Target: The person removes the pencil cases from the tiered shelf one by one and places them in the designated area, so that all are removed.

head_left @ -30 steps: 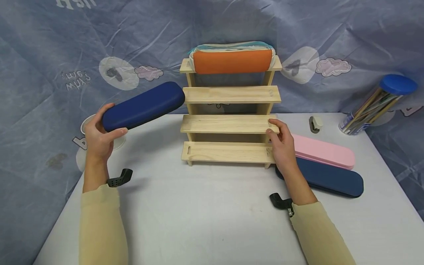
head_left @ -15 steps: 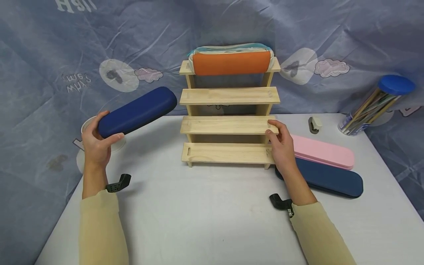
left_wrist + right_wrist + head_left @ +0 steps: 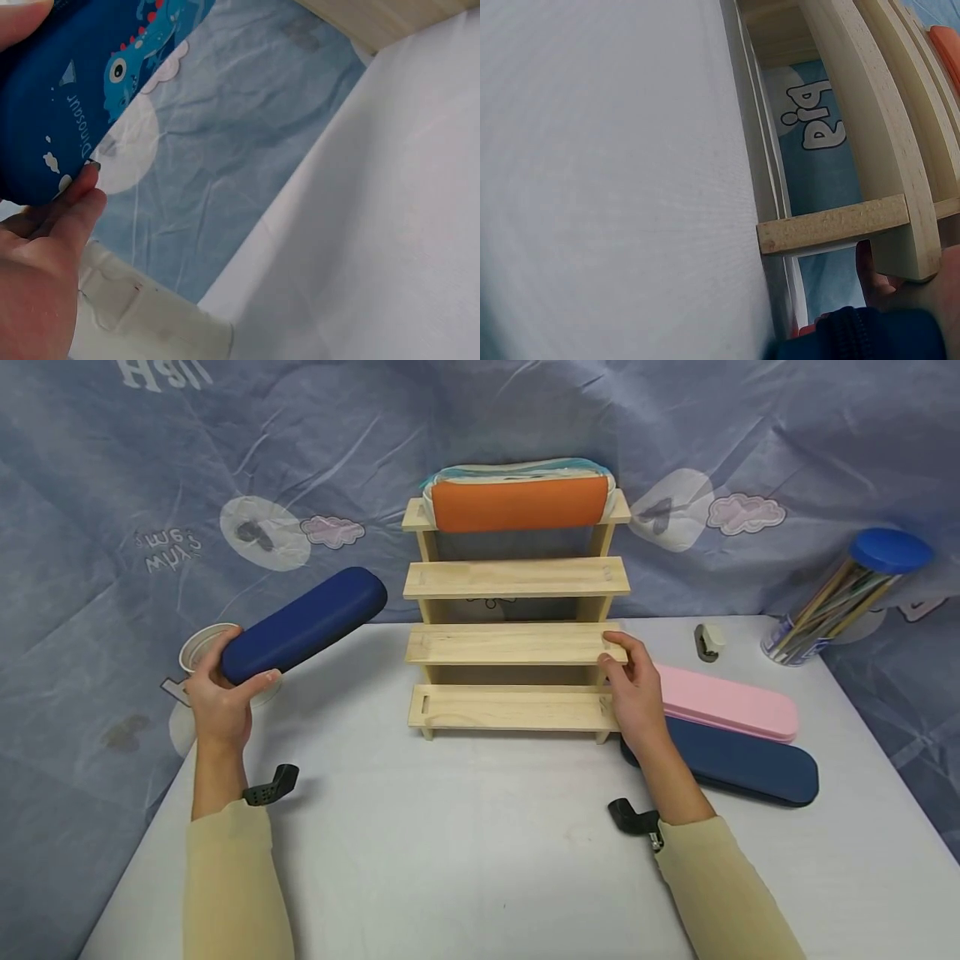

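Note:
My left hand (image 3: 222, 708) holds a dark blue pencil case (image 3: 307, 625) by its left end, raised over the table and tilted up to the right. In the left wrist view, the side of the pencil case (image 3: 45, 127) carries a dinosaur print. A four-step wooden rack (image 3: 513, 645) stands at the back middle. Thumb and fingers of my right hand (image 3: 636, 697) pinch the right end of its second step from the bottom. The right wrist view shows that hand, partly hidden, behind the end of the board (image 3: 907, 259).
An orange pouch (image 3: 520, 504) lies on the rack's top step. To the right lie a pink case (image 3: 727, 703) and a navy case (image 3: 750, 762). Behind them are a small stapler-like item (image 3: 707, 643) and a blue-lidded jar (image 3: 892, 552). A white container (image 3: 197, 647) stands behind my left hand.
My left hand has lowered the pencil case a little and drawn it left, away from the rack. My right hand stays at the same step end.

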Available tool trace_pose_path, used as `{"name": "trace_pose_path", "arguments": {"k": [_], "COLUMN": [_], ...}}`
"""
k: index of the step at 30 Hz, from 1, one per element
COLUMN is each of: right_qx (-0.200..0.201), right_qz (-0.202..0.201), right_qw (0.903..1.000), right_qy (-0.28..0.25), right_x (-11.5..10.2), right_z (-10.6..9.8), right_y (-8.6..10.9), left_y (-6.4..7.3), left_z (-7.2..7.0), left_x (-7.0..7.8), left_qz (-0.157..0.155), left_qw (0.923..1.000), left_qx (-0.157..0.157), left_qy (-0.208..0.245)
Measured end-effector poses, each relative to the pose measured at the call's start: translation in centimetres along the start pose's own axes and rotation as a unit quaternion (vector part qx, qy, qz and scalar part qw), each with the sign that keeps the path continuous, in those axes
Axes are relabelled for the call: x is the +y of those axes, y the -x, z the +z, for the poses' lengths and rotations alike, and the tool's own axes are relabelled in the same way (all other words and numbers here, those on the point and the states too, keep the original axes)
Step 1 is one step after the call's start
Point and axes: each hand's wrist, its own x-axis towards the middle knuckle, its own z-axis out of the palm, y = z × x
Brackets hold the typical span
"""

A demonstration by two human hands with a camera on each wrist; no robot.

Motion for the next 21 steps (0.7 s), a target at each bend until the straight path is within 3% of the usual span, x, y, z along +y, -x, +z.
{"name": "trace_pose_path", "arguments": {"k": [7,16,21], "right_qx": [-0.002,-0.004,-0.002], "right_qz": [0.003,-0.004,-0.005], "right_qw": [1.0,1.0,1.0], "right_qy": [0.005,0.005,0.003], "right_x": [0.0,0.3,0.1], "right_z": [-0.1,-0.1,-0.1], "right_y": [0.3,0.1,0.1], "left_y": [0.7,1.0,1.3], "left_z": [-0.3,-0.8,-1.1], "left_x": [-0.8,-1.6,-2.0], "left_qz": [-0.04,-0.056,-0.061], "left_qw": [0.9983,0.997,0.9937], "left_qx": [0.014,0.019,0.024], "left_qy": [-0.04,-0.05,-0.09]}}
